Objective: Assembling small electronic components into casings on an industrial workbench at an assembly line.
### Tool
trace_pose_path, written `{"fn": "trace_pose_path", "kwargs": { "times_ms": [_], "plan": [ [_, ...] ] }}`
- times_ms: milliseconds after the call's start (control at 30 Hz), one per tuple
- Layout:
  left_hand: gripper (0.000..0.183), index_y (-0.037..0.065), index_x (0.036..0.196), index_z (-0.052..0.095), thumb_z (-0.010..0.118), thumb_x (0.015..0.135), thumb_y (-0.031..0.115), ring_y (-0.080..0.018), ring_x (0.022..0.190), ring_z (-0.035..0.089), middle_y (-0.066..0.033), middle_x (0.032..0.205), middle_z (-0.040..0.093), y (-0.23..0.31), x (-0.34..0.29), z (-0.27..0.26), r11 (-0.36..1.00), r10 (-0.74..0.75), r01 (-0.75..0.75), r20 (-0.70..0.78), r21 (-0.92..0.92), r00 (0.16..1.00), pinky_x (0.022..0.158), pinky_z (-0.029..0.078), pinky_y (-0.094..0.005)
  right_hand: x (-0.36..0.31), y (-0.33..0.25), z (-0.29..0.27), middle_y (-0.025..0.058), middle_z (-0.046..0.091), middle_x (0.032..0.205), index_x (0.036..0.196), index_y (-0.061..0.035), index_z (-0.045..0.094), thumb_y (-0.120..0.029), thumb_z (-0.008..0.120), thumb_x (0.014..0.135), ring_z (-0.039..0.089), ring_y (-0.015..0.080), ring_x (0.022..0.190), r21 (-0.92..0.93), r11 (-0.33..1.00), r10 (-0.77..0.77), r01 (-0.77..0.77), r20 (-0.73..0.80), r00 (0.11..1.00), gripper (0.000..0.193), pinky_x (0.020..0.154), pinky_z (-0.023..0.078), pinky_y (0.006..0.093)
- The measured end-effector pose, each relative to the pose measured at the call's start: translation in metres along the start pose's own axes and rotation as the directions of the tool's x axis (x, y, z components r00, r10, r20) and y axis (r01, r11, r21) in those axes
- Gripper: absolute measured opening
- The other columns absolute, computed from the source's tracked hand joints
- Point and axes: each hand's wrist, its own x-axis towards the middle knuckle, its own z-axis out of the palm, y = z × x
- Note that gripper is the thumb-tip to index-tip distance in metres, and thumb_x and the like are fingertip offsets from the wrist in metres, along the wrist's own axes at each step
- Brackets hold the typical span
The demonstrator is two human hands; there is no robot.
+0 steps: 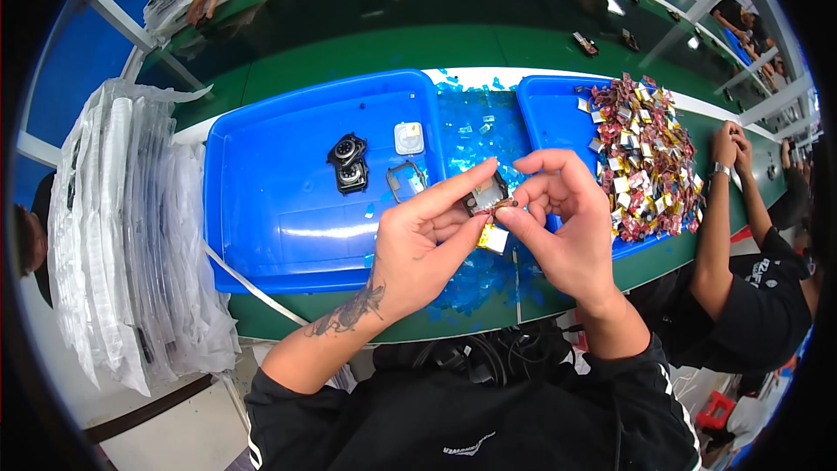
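Dark, small rectangular plastic casing (pixel 482 198) sits in the fingers just right of the frame's centre, over the gap between two trays. The left hand (pixel 423 240) grasps it, index finger stretched along the upper side and thumb underneath, the remaining fingers folded in behind. The right hand (pixel 562 227) has its thumb tip against the casing's lower right corner; its index finger arches well apart from that thumb, the others are half curled, and I cannot tell whether they grip anything. A flat white-and-yellow piece (pixel 494 237) hangs just below the casing.

Left of centre, a wide blue plastic tray (pixel 288 249) leaves broad bare room in its left half; its right wall runs just beyond the left fingers. Inside are black parts with round lenses (pixel 348 162), a whitish square cover (pixel 409 138) and a thin rectangular frame (pixel 404 180), this last close to the left index finger. Right of centre, a second blue plastic tray (pixel 549 103) bears a tall heap of red, white and yellow small parts (pixel 641 161), near the right knuckles. Shiny blue film scraps (pixel 471 126) litter the gap between the trays.
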Motion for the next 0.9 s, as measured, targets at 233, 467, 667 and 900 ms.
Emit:
{"fn": "trace_pose_path", "kwargs": {
  "times_ms": [233,467,667,900],
  "plan": [
    [0.059,0.002,0.147,0.035,0.053,0.092,-0.010,-0.0159,0.111,0.061,-0.0177,0.123,0.061,0.000,-0.001,0.001,0.999,-0.021,0.019,-0.049,-0.044,0.999,0.094,0.050,-0.0276,0.004,0.007,0.010,0.0048,0.063,0.091,0.123,-0.0039,0.053,0.006,0.071,0.079,0.062,0.0104,0.080,-0.034,0.992,-0.125,0.125,-0.006,0.992,0.049,0.066,0.054,0.0238],
    [0.063,0.001,0.147,0.033,0.059,0.090,-0.002,-0.0308,0.109,0.065,-0.0243,0.127,0.058,0.005,0.001,-0.008,0.877,0.229,-0.174,-0.071,0.448,0.971,0.090,0.053,-0.0330,0.044,0.010,0.011,0.0043,0.061,0.087,0.123,-0.0038,0.055,0.002,0.071,0.080,0.060,0.0102,0.079,-0.102,0.983,-0.138,0.150,0.119,0.983,0.046,0.067,0.052,0.0259],
    [0.050,0.010,0.138,0.049,0.060,0.090,0.019,-0.0363,0.121,0.049,-0.0204,0.135,0.051,0.025,0.024,-0.065,-0.084,0.408,0.207,-0.156,0.975,0.900,0.098,0.043,-0.0465,0.214,0.047,-0.023,0.0080,0.065,0.081,0.108,0.0006,0.060,-0.008,0.080,0.072,0.062,0.0142,0.069,-0.362,0.931,0.062,-0.039,0.052,0.997,0.043,0.064,0.050,0.0293],
    [0.042,0.002,0.126,0.055,0.065,0.087,0.013,-0.0348,0.103,0.059,-0.0174,0.107,0.063,0.018,0.014,-0.074,-0.069,0.195,0.270,-0.253,0.960,0.948,0.093,0.047,-0.0419,0.255,0.088,-0.031,0.0175,0.068,0.101,0.104,-0.0022,0.066,-0.038,0.088,0.060,0.065,0.0303,0.098,-0.725,0.681,0.091,-0.106,-0.059,0.994,0.061,0.085,0.052,0.0370]
  ]
}}
